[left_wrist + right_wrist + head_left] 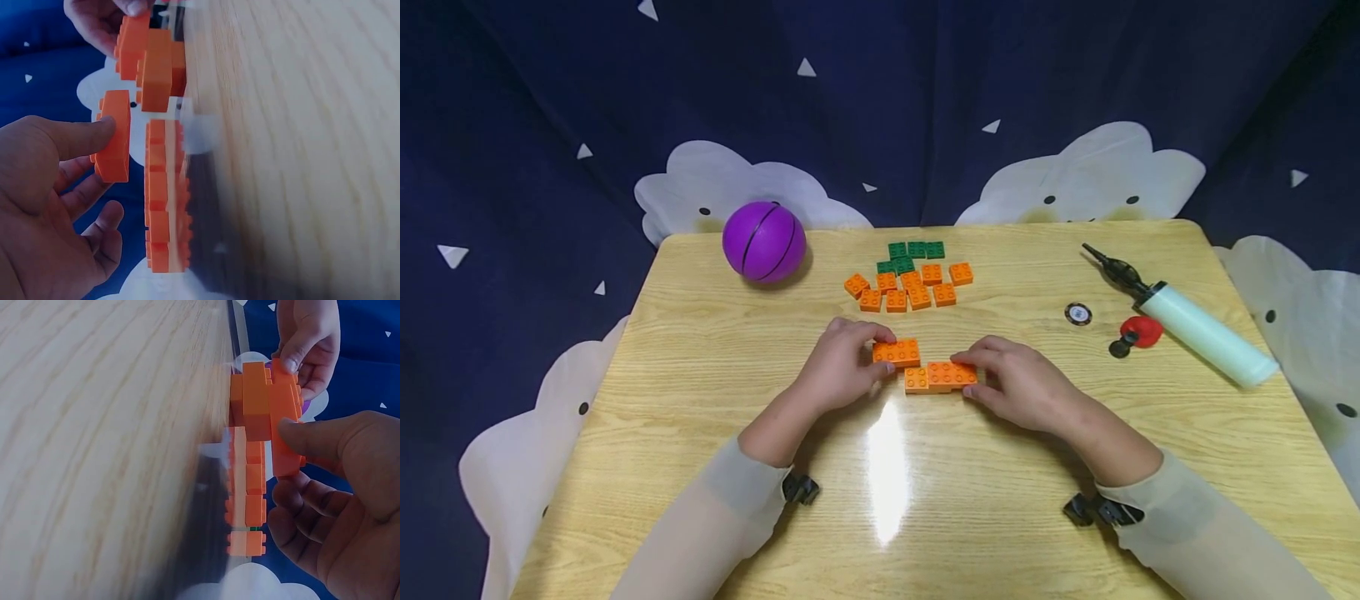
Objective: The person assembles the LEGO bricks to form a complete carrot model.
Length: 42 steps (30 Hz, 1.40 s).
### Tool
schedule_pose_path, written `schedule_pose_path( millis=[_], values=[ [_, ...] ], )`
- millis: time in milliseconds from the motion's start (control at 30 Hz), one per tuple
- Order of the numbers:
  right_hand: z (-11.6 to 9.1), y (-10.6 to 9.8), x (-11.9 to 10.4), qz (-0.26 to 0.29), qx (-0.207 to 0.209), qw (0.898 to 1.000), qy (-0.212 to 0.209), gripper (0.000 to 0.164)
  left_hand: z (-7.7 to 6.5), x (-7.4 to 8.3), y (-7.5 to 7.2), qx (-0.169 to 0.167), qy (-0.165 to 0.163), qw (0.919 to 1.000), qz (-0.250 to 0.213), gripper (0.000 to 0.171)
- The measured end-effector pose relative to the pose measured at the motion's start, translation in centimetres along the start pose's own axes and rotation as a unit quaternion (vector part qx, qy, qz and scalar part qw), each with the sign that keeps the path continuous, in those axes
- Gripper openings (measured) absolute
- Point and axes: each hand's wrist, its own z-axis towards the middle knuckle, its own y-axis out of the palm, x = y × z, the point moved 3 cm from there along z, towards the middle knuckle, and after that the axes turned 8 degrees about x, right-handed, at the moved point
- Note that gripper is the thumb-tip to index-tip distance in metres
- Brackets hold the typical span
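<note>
My left hand point(842, 365) pinches a long orange toy brick point(896, 353) by its left end, thumb on the near side. The left wrist view shows this brick point(114, 137) held off the table, studs up. My right hand point(1022, 382) grips another long orange brick point(952, 376) at its right end. That brick sits on or close over an orange block point(916, 380) whose left studs show beside it. In the right wrist view, a lower orange brick point(255, 400) shows under the gripped one point(284, 434). The two held bricks are near each other mid-table.
Loose orange bricks point(897, 301) and green bricks point(917, 249) lie behind the hands. A purple ball point(764, 242) stands back left. On the right are a hand pump point(1210, 333), a poker chip point(1078, 314) and a small red item point(1146, 331) with a black part.
</note>
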Motion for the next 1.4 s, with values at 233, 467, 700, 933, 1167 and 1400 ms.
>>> schedule_pose_path(
  millis=[233,467,700,933,1167,1400],
  values=[
    [0.0,0.0,0.0,0.002,0.0,1.0,0.002,0.045,-0.8,0.6,0.0,-0.003,0.018,0.9998,0.002,0.032],
    [-0.1,0.1,0.0,-0.001,0.002,1.0,0.005,0.044,-1.5,1.2,0.1,-0.006,0.039,0.9992,0.002,0.032],
    [-0.1,0.1,-0.1,0.003,0.005,1.0,0.003,0.044,-1.8,1.6,0.3,-0.014,0.053,0.9985,0.007,0.031],
    [-0.1,0.2,-0.1,0.003,0.006,1.0,0.001,0.044,-1.9,1.5,0.6,-0.036,0.039,0.9986,0.001,0.034],
    [-0.1,0.3,-0.2,0.0,0.006,1.0,0.008,0.044,-1.8,1.3,1.0,-0.049,0.024,0.9979,-0.034,0.037],
    [-0.2,0.4,-0.3,0.003,0.007,1.0,0.005,0.043,-1.7,1.4,1.5,-0.048,0.005,0.9986,-0.02,0.032]
  ],
)
